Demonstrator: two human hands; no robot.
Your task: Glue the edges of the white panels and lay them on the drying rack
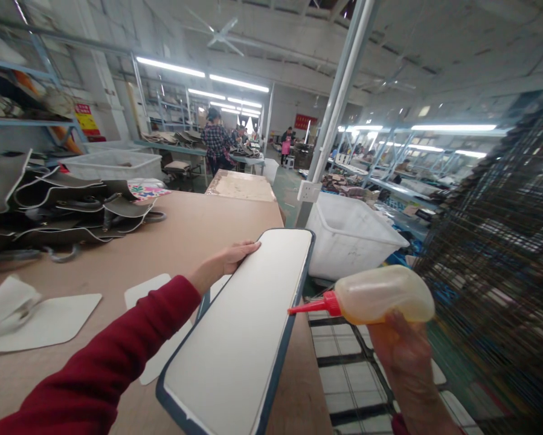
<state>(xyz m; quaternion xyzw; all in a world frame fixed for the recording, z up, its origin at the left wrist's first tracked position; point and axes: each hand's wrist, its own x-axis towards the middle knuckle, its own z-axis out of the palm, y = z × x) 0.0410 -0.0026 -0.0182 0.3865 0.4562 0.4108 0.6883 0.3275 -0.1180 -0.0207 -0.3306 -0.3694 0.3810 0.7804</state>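
Observation:
A long white panel with rounded corners and a dark blue edge (244, 326) is tilted over the brown table. My left hand (239, 257) grips its far left edge, thumb on the white face and fingers out of sight beneath. In my right hand (400, 344) is a squeeze bottle (384, 293) of clear plastic with some amber liquid, lying on its side. Its red nozzle (314, 305) points left, and the tip meets the panel's right edge, where white meets blue. More white panels (151, 289) lie under and beside my left forearm.
Dark grey bag pieces with handles (72, 205) are piled at the table's left. A crumpled white cloth (11, 305) sits on a white sheet. Right of the table are a white bin (353, 235), a rack holding white panels (339, 350) and tall wire racks (502, 260). People (217, 142) stand farther back.

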